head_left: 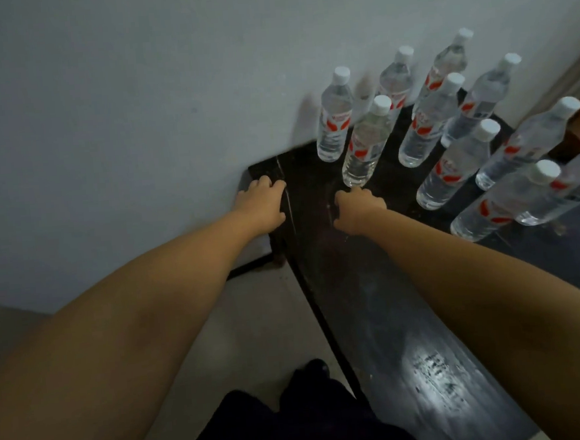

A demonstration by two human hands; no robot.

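Observation:
Several clear plastic water bottles with white caps and red-marked labels stand on a dark table point(321, 252) against a pale wall. My left hand point(263, 201) lies over the table's far left corner, fingers curled on the top, and nothing shows in it. My right hand point(358, 210) rests on the tabletop with its fingers curled and holds nothing that I can see. One fingertip reaches close to the base of the nearest bottle point(365, 142); I cannot tell whether it touches. Another bottle point(334, 115) stands just behind that one.
More bottles crowd the right side, among them one point(456, 165) mid-table and one point(507, 201) near the right edge. A pale scratch line point(288, 199) runs along the tabletop between my hands. My dark trousers and a shoe point(312, 369) show over the light floor below.

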